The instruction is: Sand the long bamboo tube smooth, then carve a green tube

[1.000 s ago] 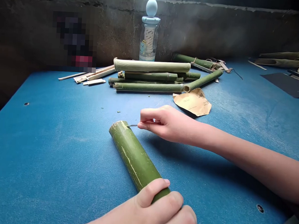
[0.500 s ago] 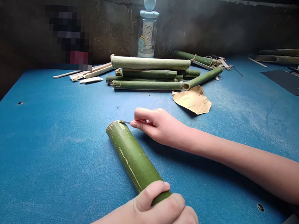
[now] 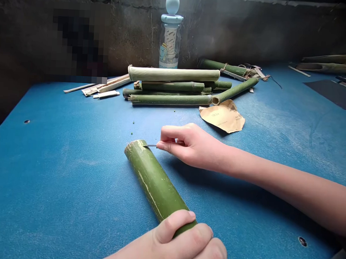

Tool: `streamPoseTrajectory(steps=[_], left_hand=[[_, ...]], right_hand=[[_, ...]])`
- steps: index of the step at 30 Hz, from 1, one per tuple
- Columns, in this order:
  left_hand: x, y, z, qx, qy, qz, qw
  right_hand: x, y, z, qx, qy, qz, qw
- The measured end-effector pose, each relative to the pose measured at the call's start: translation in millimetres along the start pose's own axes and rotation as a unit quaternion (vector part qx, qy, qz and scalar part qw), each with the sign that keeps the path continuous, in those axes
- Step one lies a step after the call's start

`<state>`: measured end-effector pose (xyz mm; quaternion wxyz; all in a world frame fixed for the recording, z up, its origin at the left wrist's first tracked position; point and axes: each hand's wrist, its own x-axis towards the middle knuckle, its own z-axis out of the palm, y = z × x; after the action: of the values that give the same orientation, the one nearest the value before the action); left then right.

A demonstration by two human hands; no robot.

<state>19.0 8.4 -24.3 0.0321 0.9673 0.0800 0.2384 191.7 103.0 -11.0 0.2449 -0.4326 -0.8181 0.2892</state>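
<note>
A thick green bamboo section point(image 3: 152, 182) lies on the blue table point(image 3: 57, 170), running from near me to the far left. My left hand point(image 3: 184, 244) is wrapped round its near end. My right hand point(image 3: 189, 144) pinches a thin metal blade point(image 3: 150, 145) between thumb and fingers. The blade's tip touches the pale scraped rim at the bamboo's far end.
A pile of green bamboo pieces point(image 3: 175, 87) lies at the back, with pale split strips point(image 3: 102, 89) to its left. A crumpled sheet of brown sandpaper point(image 3: 224, 116) lies behind my right hand. A clear bottle with a light blue cap point(image 3: 170, 40) stands against the dark wall. More bamboo point(image 3: 330, 64) and a dark sheet point(image 3: 334, 93) are at the far right.
My right hand slid the blade a little left onto the bamboo's rim, then back to the right. The left hand kept its grip. A few green flecks lie beyond the rim.
</note>
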Motion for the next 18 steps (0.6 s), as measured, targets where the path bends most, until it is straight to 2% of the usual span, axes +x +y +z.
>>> streamPoseTrajectory(steps=[5,14,18], left_hand=[[1,0,-1,-0.002,-0.023,0.005,1.000],[2,3,7,0.026,0.020,0.004,0.999],[-1,5,9,0.022,0.040,-0.009,0.999]], right_hand=[[0,-6,-2,-0.040,-0.008,-0.001,0.999],[17,6,13,-0.071,0.010,-0.001,0.997],[17,15,8,-0.008,0.033,0.019,0.999]])
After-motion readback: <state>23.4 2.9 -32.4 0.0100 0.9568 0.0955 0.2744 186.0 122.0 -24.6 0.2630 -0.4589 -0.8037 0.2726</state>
